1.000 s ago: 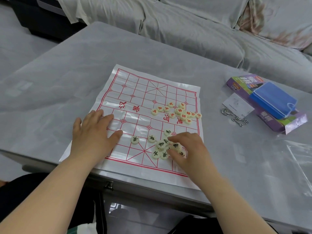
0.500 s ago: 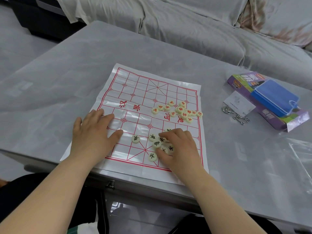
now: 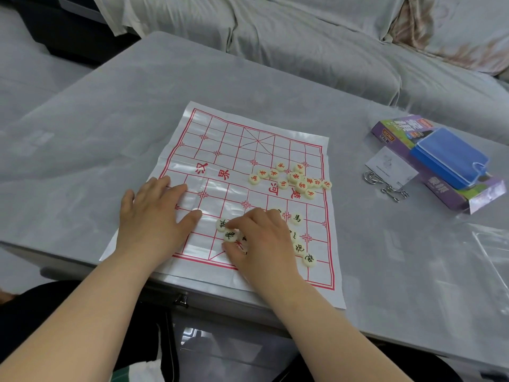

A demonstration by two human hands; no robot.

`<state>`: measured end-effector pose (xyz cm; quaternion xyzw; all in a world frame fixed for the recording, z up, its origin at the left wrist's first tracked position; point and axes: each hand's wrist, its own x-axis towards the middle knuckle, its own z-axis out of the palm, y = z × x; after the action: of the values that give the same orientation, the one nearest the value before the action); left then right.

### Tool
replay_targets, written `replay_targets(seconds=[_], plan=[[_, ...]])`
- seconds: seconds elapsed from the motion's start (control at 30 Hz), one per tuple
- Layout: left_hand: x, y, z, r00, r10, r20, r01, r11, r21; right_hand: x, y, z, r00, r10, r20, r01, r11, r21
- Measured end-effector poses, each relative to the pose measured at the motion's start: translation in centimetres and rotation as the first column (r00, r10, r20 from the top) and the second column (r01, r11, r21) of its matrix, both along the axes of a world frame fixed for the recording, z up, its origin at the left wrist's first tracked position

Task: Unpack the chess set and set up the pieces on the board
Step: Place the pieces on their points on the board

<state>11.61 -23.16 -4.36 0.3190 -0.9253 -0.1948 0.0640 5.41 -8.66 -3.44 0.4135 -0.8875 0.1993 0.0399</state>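
Note:
A white paper chess board (image 3: 220,150) with red grid lines lies flat on the grey table. Several cream round pieces with red characters (image 3: 296,179) are bunched at its right middle. Cream pieces with black characters lie near the front: one (image 3: 297,218) right of my right hand, two (image 3: 308,259) near the front right. My left hand (image 3: 154,219) rests flat on the board's left edge, fingers spread. My right hand (image 3: 259,238) lies palm down over the black pieces, fingertips touching two (image 3: 230,235) of them; others are hidden under it.
At the right stand a purple game box (image 3: 440,186) with a blue plastic case (image 3: 449,158) on it, a white leaflet (image 3: 389,168) and metal wire puzzles (image 3: 385,186). A clear plastic bag (image 3: 493,260) lies at the far right. A covered sofa (image 3: 303,37) runs behind the table.
My right hand has slid left across the front of the board, pushing black pieces leftward and leaving a few uncovered at the right. My left hand has stayed put.

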Motion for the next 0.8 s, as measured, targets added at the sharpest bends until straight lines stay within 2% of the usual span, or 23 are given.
replay_targets(seconds=[0.07,0.17,0.23,0.33,0.53,0.7,0.8], plan=[[0.0,0.0,0.0,1.0,-0.004,0.003,0.004,1.0,0.004,-0.3,-0.2,-0.1,1.0,0.003,-0.023,-0.003,1.0,0.003],[0.1,-0.2,0.0,1.0,-0.009,-0.003,0.009,1.0,0.017,-0.8,0.3,1.0,0.999,-0.036,0.033,0.036,0.999,-0.001],[0.1,-0.2,0.1,1.0,-0.006,-0.026,0.007,0.999,0.041,-1.9,1.2,1.4,0.989,-0.101,0.111,0.094,0.993,0.065],[0.3,-0.6,0.3,0.997,0.015,-0.075,-0.011,0.998,0.059,-3.2,1.7,1.9,0.975,-0.189,0.115,0.162,0.963,0.216],[0.8,-1.6,0.0,0.997,0.044,-0.06,-0.04,0.997,0.059,-3.3,-0.3,2.1,0.982,-0.176,0.069,0.136,0.912,0.386],[0.8,-1.9,-0.2,0.998,0.047,-0.05,-0.043,0.997,0.068,-3.6,-1.0,2.1,0.99,-0.116,0.086,0.078,0.93,0.359],[0.8,-2.0,-0.1,0.996,0.054,-0.074,-0.049,0.996,0.071,-4.0,-1.7,3.0,0.992,-0.07,0.103,0.038,0.96,0.279]])
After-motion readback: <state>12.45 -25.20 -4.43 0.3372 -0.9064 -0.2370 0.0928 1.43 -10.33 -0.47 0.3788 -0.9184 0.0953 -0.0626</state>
